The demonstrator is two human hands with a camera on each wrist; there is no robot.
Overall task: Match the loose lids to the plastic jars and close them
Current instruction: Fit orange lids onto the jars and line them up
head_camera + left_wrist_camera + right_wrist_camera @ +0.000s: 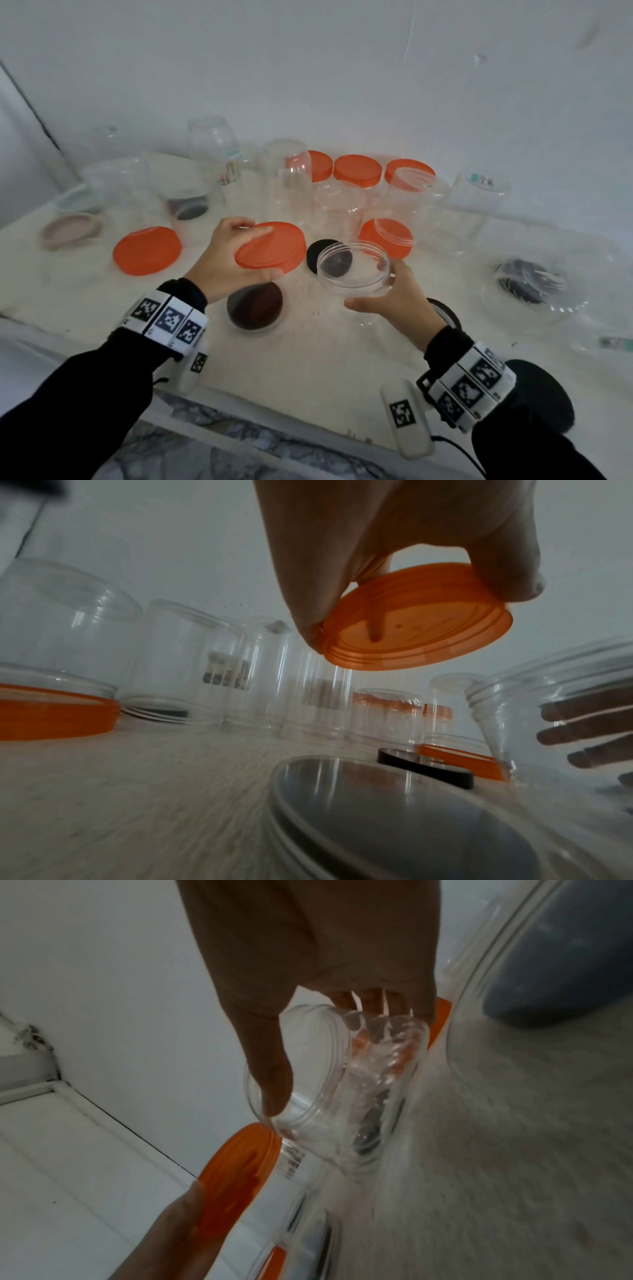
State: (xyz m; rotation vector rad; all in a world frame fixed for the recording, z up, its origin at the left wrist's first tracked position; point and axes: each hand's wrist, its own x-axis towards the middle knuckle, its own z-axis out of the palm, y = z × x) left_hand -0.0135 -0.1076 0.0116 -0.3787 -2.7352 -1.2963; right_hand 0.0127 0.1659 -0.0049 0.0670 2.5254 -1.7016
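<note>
My left hand (226,260) grips an orange lid (271,247) by its rim, tilted, above the table; the left wrist view shows the lid's (416,623) threaded underside. My right hand (397,298) holds a short clear plastic jar (353,268) with its open mouth up, just right of the lid. The lid and jar are close but apart. In the right wrist view the jar (337,1080) sits between thumb and fingers, with the orange lid (236,1172) to its lower left.
Several clear jars (339,209) stand upside down across the white table (325,370), some over orange lids (356,169). A loose orange lid (147,250), a small black lid (317,255), a dark lid (255,305) and a wide clear jar (534,284) lie nearby.
</note>
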